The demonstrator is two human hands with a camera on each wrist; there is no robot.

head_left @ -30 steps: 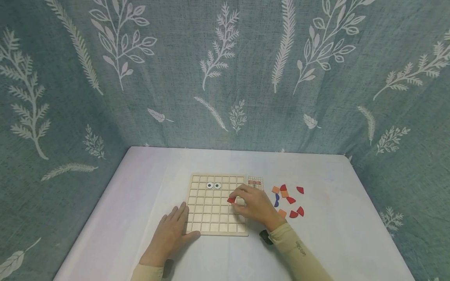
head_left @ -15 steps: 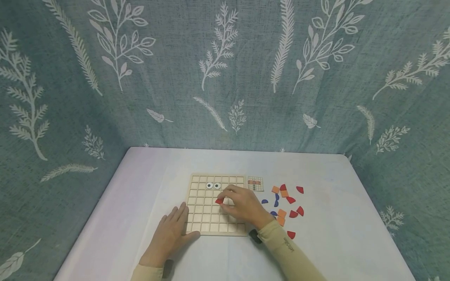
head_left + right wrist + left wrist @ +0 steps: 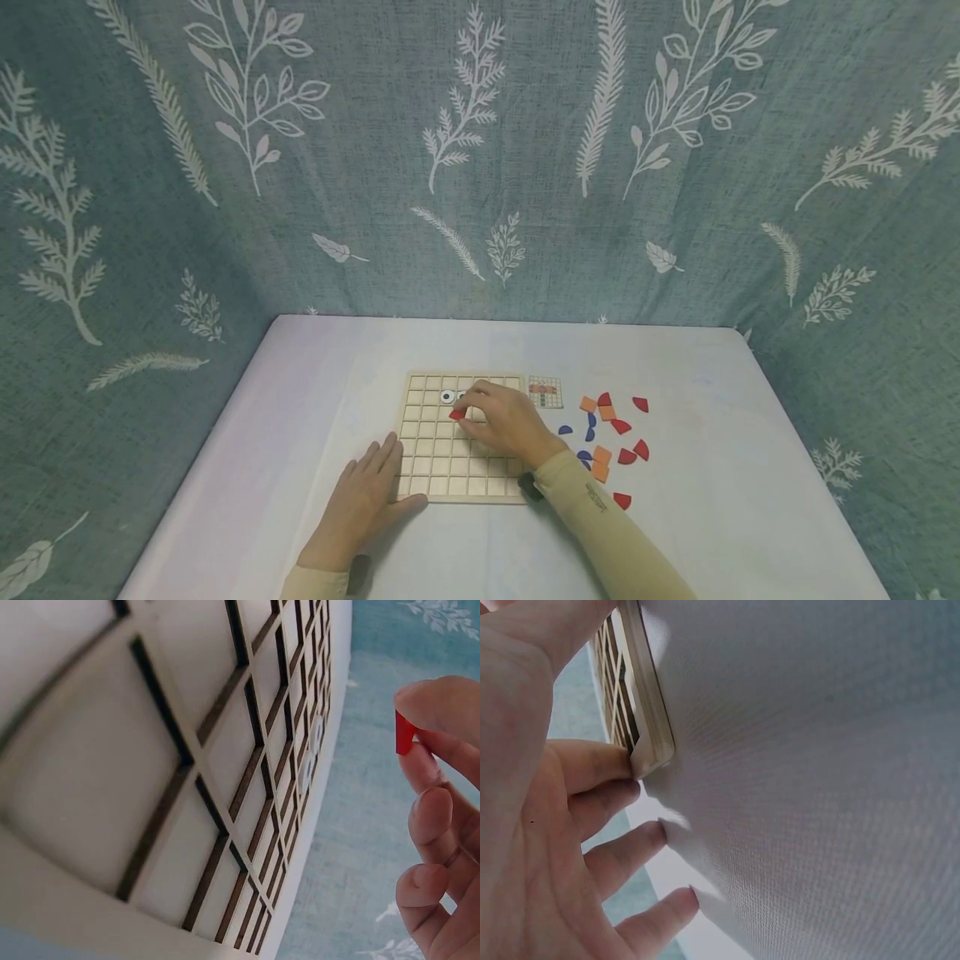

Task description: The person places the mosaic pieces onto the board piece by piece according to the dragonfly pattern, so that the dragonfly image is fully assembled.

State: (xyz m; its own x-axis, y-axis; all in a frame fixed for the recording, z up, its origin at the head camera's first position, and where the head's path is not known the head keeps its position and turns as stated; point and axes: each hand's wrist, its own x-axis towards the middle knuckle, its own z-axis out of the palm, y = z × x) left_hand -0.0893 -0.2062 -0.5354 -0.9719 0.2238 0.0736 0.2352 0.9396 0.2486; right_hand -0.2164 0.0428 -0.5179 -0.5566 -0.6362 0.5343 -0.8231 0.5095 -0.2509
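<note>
Between thumb and fingertips my right hand [image 3: 504, 418] pinches a red quarter-circle tile [image 3: 457, 414] above the wooden grid board [image 3: 442, 493]. The right wrist view shows the red tile [image 3: 403, 733] edge-on, apart from the board's surface. Two round eye tiles [image 3: 447, 397] sit side by side in an upper row of the board; the right one is partly covered by my fingers. My left hand [image 3: 362, 497] rests at the board's lower left, fingers spread and fairly straight. In the left wrist view, fingers [image 3: 600, 766] touch the board's corner [image 3: 656, 754].
A small printed pattern card [image 3: 545, 392] lies at the board's upper right. Right of it are scattered orange square tiles [image 3: 588, 404], blue half-circle tiles [image 3: 566, 430] and several red quarter-circle tiles [image 3: 627, 457]. A leaf-patterned cloth [image 3: 480, 167] hangs behind the white table [image 3: 705, 467].
My right hand has moved left and slightly away from me over the board, still pinching the red tile. The card and blue tiles came into fuller view. My left hand has stayed put.
</note>
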